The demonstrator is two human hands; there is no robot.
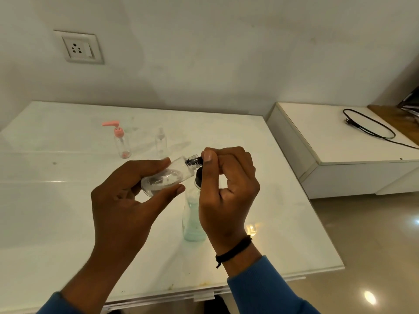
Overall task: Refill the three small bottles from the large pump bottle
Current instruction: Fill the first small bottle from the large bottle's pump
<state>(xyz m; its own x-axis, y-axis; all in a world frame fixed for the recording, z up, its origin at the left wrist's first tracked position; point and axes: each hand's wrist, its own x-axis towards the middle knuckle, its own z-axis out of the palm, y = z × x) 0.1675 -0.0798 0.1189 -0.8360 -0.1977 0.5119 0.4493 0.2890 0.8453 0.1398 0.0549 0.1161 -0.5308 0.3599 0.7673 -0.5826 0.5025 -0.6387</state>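
Head view shows us partway through opening a small bottle, which our left hand holds tilted on its side above the counter, thumb and fingers curled round its clear body. Our right hand is clenched at the bottle's threaded neck, its fingertips pinching a dark cap that looks already backed off the threads, so we judge the step in hand to be unscrewing. Inside the small bottle we see only a little residue; it seems close to empty. Behind our right hand stands the large bottle, upright on the counter, holding pale green liquid in its lower part; its dark top is mostly hidden, so we cannot tell how its pump sits. Farther back, well apart from our hands, stand the other two small bottles: one with a pink pump and a clear spray bottle just beside it, both apparently empty and not yet filled. Next, we would need to lift the cap clear, set it down within reach, turn the small bottle upright, and bring its narrow mouth under the large bottle's spout, held steady so nothing spills.
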